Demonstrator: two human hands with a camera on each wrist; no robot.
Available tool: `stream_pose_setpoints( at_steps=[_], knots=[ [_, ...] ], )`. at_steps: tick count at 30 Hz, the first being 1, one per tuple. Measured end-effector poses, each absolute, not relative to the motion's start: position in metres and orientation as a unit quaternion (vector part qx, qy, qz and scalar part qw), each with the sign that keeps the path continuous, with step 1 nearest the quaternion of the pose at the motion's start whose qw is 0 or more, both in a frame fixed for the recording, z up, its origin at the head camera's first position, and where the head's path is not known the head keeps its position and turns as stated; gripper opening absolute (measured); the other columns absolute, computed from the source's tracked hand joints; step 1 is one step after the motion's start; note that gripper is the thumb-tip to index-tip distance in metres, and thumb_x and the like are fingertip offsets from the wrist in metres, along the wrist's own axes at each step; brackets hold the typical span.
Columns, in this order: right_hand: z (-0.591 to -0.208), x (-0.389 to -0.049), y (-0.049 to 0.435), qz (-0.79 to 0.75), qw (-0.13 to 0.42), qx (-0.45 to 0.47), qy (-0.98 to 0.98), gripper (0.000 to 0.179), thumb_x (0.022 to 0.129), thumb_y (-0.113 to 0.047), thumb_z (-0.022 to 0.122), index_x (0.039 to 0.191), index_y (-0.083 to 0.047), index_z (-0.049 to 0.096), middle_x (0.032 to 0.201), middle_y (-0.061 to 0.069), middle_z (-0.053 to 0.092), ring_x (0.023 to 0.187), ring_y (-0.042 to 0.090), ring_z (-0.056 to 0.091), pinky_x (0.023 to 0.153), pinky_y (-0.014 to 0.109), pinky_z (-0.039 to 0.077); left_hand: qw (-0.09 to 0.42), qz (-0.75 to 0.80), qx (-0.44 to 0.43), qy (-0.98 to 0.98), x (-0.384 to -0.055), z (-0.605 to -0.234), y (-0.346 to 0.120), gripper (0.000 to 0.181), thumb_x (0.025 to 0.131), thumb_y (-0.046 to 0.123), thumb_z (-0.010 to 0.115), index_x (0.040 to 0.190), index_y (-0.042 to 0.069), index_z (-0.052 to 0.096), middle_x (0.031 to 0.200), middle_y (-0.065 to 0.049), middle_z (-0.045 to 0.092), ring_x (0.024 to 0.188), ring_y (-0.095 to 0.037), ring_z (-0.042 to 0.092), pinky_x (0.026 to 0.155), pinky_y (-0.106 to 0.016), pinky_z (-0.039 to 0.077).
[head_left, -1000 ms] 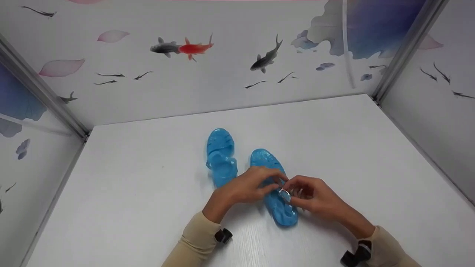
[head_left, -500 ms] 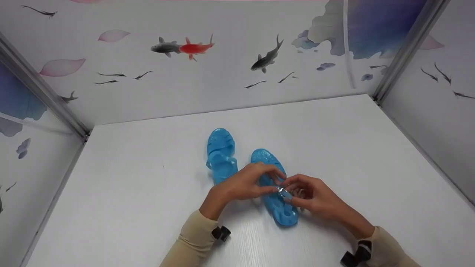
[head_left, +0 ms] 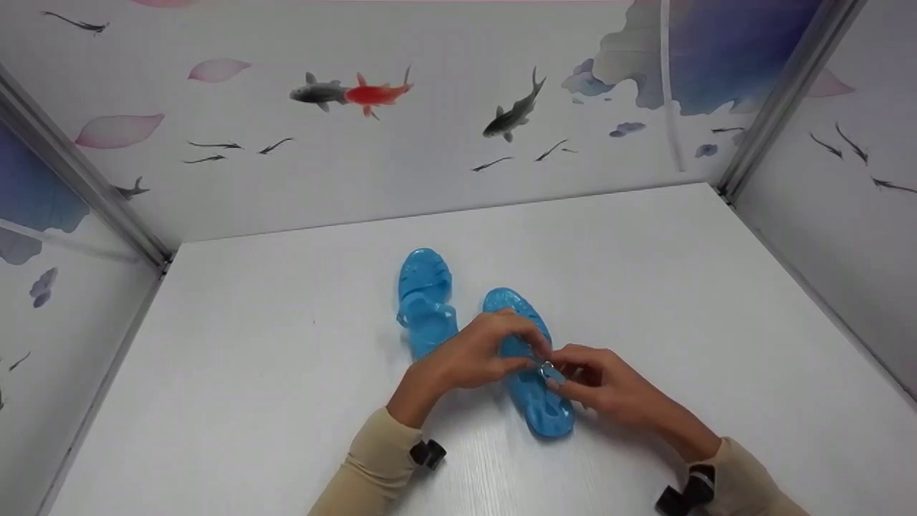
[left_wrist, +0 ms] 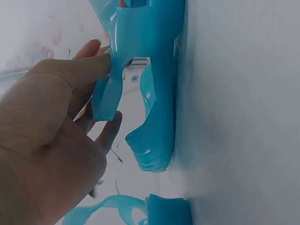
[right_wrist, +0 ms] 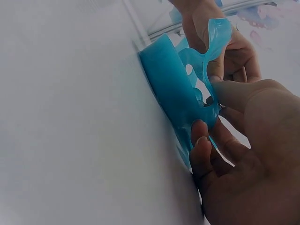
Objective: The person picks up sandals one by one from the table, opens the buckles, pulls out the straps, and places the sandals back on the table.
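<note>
A translucent blue jelly sandal (head_left: 550, 419) stands upright on the white table, its toe pointing away. Over its side, both hands meet at the ankle strap with a small shiny buckle (head_left: 546, 367). My left hand (head_left: 480, 352) pinches the strap between thumb and fingers; in the left wrist view the strap (left_wrist: 107, 96) bends down past the fingers. My right hand (head_left: 609, 380) grips the buckle end from the right, its lower fingers (right_wrist: 201, 150) against the sandal's side in the right wrist view. The matching sandal (head_left: 424, 276) lies to the left, its heel partly behind my left hand.
Printed white panels (head_left: 430, 158) with fish and petals rise along the back and both sides of the table (head_left: 286, 401). Metal posts (head_left: 788, 93) stand at the back corners. Each sleeve carries a small black wrist camera (head_left: 428, 454).
My left hand has shifted slightly left and up. The right fingertips have come down a little at the buckle, which is now more covered. Both sandals stay in place.
</note>
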State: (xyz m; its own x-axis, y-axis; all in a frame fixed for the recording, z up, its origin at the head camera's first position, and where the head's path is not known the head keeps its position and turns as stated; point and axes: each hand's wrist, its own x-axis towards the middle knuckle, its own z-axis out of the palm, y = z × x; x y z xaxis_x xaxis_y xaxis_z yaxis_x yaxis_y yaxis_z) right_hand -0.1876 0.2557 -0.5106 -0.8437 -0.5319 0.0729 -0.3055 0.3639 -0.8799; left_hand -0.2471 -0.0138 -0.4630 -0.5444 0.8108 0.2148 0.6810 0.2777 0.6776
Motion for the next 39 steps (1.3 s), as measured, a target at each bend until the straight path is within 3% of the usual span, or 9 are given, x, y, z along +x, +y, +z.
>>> stream_pose_setpoints(
  at_steps=[7, 18, 30, 39],
  knots=[
    [-0.5106, -0.1892, 0.2559, -0.509, 0.119, -0.243, 0.817, 0.032, 0.106, -0.022, 0.072, 0.139, -0.025, 0.072, 0.114, 0.003, 0.076, 0.087, 0.014, 0.067, 0.067, 0.026, 0.059, 0.060, 0.371, 0.477, 0.795, -0.2476, -0.4640, -0.0130, 0.020, 0.102, 0.014, 0.077, 0.121, 0.018, 0.079, 0.119, 0.007, 0.080, 0.119, -0.007, 0.065, 0.107, -0.027, 0.055],
    [-0.5119, -0.1903, 0.2559, -0.518, 0.124, -0.234, 0.813, 0.024, 0.106, -0.024, 0.072, 0.130, -0.024, 0.076, 0.120, 0.002, 0.077, 0.101, 0.015, 0.069, 0.090, 0.025, 0.061, 0.065, 0.352, 0.477, 0.802, -0.2494, -0.4674, -0.0127, 0.020, 0.104, 0.019, 0.075, 0.124, 0.018, 0.080, 0.122, 0.006, 0.081, 0.120, -0.009, 0.067, 0.110, -0.030, 0.049],
    [-0.5127, -0.1908, 0.2557, -0.520, 0.122, -0.230, 0.814, 0.021, 0.107, -0.025, 0.071, 0.127, -0.024, 0.077, 0.113, 0.004, 0.076, 0.097, 0.015, 0.067, 0.085, 0.025, 0.061, 0.071, 0.300, 0.459, 0.833, -0.2497, -0.4676, -0.0144, 0.024, 0.107, 0.024, 0.072, 0.130, 0.024, 0.080, 0.127, 0.010, 0.078, 0.125, -0.010, 0.063, 0.109, -0.031, 0.051],
    [-0.5151, -0.1924, 0.2571, -0.535, 0.121, -0.248, 0.798, 0.024, 0.107, -0.019, 0.070, 0.131, -0.019, 0.076, 0.115, 0.007, 0.076, 0.097, 0.011, 0.067, 0.086, 0.023, 0.061, 0.083, 0.322, 0.445, 0.832, -0.2478, -0.4667, -0.0140, 0.021, 0.107, 0.016, 0.071, 0.127, 0.015, 0.076, 0.124, 0.002, 0.078, 0.124, -0.013, 0.068, 0.112, -0.029, 0.055]
  ],
)
